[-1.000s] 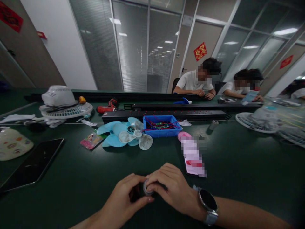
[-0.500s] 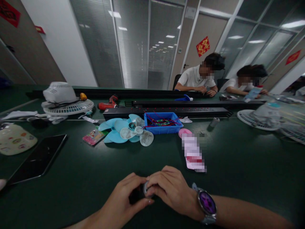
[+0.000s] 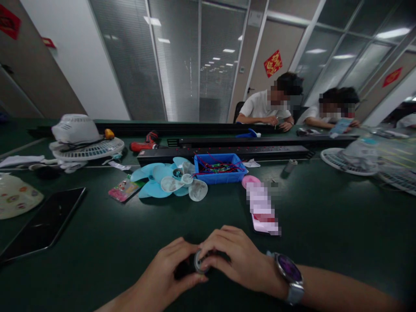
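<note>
A small metal cylinder (image 3: 196,261) with a round grey rim and a dark centre is between my two hands, low in the middle of the view. My left hand (image 3: 164,271) curls around its side, thumb below and fingers above. From the right, my right hand (image 3: 235,260) bends its fingertips onto the round end, with thumb and index finger close together there. Whether a smaller part sits between those fingertips is hidden. Most of the cylinder's body is in shadow inside the left hand. A watch is on my right wrist.
Beyond my hands lie a phone (image 3: 264,216), blue fan blades (image 3: 154,173), a blue bin (image 3: 221,175) of wires and another small cylinder (image 3: 290,167). A tablet (image 3: 45,223) is at left. Farther back are a red drill (image 3: 143,145), long black bars, fan housings and two seated people.
The view has shifted slightly, moving the table things a little leftward. Both hands remain at the cylinder; the right fingertips have shifted slightly, and more of its rim shows.
</note>
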